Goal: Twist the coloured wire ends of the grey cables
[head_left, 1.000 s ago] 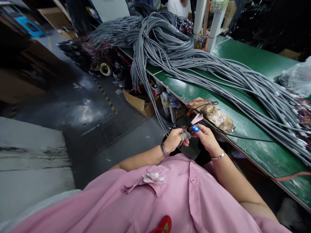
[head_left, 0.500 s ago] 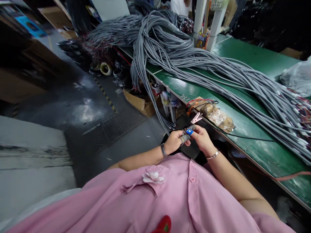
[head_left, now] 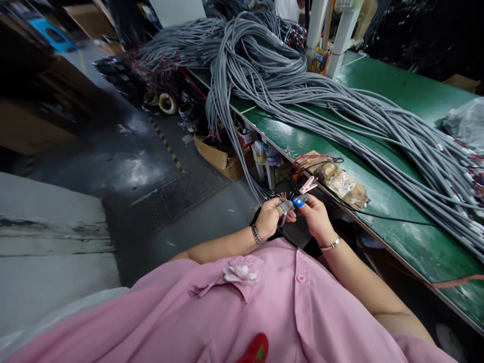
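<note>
Here | left hand (head_left: pixel 268 218): wires (head_left: pixel 284 196) | right hand (head_left: pixel 316 216): alongside | table (head_left: pixel 401 232) edge near | floor (head_left: pixel 212 217) leftward

my shirt (head_left: pixel 264 307) is pink, my thumb cover (head_left: pixel 298 202) blue; the wire ends (head_left: pixel 284 196) show red, green and blue, the cables (head_left: pixel 257 91) grey, the bench (head_left: pixel 389 80) green, the floor tape (head_left: pixel 166 144) black-and-yellow striped.

No word or number legible for certain. Yellow, blue and red printed packet (head_left: pixel 319 61) beside white upright post (head_left: pixel 342 45): bold lettering, too small to read. Black-and-yellow striped tape (head_left: pixel 168 147) on grey floor (head_left: pixel 136 171): warning-style marking. Small white tags (head_left: pixel 439 147) on long grey cables (head_left: pixel 260 70): any print unreadable. Blue thumb cover (head_left: pixel 299 202): pale mark, undecipherable.
</note>
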The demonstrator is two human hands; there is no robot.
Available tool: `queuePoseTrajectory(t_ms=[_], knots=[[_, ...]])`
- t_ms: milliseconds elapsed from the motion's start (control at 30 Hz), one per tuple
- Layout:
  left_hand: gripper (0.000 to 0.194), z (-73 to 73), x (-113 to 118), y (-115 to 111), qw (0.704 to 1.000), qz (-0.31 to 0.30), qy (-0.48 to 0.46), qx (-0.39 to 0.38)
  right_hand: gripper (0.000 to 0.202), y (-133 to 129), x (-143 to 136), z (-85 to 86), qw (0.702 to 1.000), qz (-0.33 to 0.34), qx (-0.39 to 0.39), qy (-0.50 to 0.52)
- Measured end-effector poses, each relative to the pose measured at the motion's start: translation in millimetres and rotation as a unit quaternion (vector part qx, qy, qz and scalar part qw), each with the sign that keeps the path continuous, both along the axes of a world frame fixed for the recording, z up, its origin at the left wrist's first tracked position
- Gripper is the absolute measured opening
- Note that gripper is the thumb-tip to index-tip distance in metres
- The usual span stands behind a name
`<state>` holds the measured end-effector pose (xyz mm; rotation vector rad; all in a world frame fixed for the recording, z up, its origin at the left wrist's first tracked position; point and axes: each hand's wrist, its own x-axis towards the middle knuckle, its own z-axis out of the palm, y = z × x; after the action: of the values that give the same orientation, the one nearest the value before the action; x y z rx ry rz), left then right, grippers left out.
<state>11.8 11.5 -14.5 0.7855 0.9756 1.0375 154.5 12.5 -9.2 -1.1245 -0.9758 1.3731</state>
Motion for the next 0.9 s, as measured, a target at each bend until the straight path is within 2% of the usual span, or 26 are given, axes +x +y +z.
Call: queuePoseTrajectory(t_ms=[167,300,467,600,667,700,800,833,900], knots=[[0.035,2.5,-1.5,1.1,1.0,0.017,-0.005,0.001,0.02,-0.6,-1.4,-0.6,1.0,-0.001,-0.009,0.016],[0.034,8.3,-5.9,4.6,1.0,0.021,-0.021,0.001,0.024,-1.5,5.5,-5.0,0.995,-0.01,-0.021,0.098],[0.031,20.1,-7.1,6.6,0.999,-0.014,-0.044,-0.001,0.04,10.0,23.3,-10.8,0.981,-0.044,-0.075,0.175],[0.027,28.2,-1.4,9.2,0.996,-0.055,-0.077,-0.001,0.048,24.9,26.3,-1.6,0.976,0.03,-0.108,0.185],[0.026,30.9,1.1,12.9,0.993,-0.07,-0.09,-0.019,0.042,28.8,21.6,4.0,0.982,0.05,-0.075,0.169],[0.026,31.9,1.8,15.3,0.992,-0.077,-0.096,-0.03,0.04,29.6,18.3,5.7,0.987,0.038,-0.045,0.15],[0.025,33.4,1.7,22.4,0.987,-0.097,-0.116,-0.059,0.039,29.1,9.3,4.9,0.995,-0.056,0.042,0.072],[0.025,33.3,1.3,24.2,0.985,-0.103,-0.123,-0.066,0.041,28.9,7.3,3.3,0.993,-0.081,0.054,0.06],[0.023,32.1,0.5,26.3,0.982,-0.11,-0.131,-0.075,0.046,29.6,5.1,0.0,0.992,-0.082,0.039,0.091]])
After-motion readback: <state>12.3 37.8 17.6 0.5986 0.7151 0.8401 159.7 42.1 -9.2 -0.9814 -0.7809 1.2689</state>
